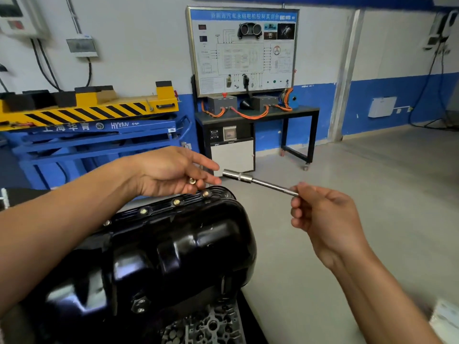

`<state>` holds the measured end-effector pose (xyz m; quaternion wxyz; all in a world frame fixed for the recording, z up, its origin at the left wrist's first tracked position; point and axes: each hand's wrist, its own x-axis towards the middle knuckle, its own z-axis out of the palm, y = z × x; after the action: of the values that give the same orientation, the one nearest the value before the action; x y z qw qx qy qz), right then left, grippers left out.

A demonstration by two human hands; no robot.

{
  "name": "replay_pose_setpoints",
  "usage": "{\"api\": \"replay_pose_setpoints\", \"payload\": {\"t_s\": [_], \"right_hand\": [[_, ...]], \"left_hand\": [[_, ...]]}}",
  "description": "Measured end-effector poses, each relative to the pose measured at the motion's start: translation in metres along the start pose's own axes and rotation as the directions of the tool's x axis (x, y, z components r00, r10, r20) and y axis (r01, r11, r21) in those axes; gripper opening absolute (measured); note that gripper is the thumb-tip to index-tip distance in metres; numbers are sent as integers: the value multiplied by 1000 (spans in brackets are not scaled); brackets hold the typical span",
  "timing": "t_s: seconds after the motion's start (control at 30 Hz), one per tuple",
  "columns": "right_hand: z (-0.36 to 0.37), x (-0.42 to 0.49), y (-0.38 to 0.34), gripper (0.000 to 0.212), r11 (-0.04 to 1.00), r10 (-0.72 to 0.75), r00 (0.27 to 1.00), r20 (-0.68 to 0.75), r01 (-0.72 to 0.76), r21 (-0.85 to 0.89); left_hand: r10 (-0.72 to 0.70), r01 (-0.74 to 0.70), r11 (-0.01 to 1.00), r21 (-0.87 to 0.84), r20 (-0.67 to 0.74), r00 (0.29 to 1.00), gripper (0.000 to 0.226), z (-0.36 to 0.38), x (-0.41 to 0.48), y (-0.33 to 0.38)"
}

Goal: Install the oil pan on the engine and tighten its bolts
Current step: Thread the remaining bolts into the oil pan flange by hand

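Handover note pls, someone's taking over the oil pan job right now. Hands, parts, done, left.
Left hand: holds a loose bolt in its fingers above the pan's far edge, fingertips close to the socket's open end.
Right hand: pinches the shaft of the socket driver, held in the air, socket pointing at the left hand.
Oil pan: sitting on the engine.
Done: a row of flange bolts is in along the far edge; can't tell if they are tight.
Left: probably fit the loose bolt, check the edges out of view, then tighten all.
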<state>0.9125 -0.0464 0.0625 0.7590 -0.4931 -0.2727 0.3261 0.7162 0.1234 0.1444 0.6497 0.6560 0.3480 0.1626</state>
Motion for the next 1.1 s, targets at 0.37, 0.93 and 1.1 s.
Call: {"api": "replay_pose_setpoints", "payload": {"t_s": [0.37, 0.93, 1.1], "right_hand": [[1, 24, 45, 25, 936, -309, 948, -79, 318, 153], [-24, 34, 70, 10, 893, -382, 918, -109, 396, 211], [-16, 22, 75, 14, 873, -378, 916, -132, 400, 278]], "left_hand": [[189, -190, 935, 301, 31, 981, 25, 23, 48, -24], [199, -200, 979, 31, 29, 980, 18, 17, 53, -35], [225, -223, 961, 163, 5, 974, 20, 24, 46, -32]]}}
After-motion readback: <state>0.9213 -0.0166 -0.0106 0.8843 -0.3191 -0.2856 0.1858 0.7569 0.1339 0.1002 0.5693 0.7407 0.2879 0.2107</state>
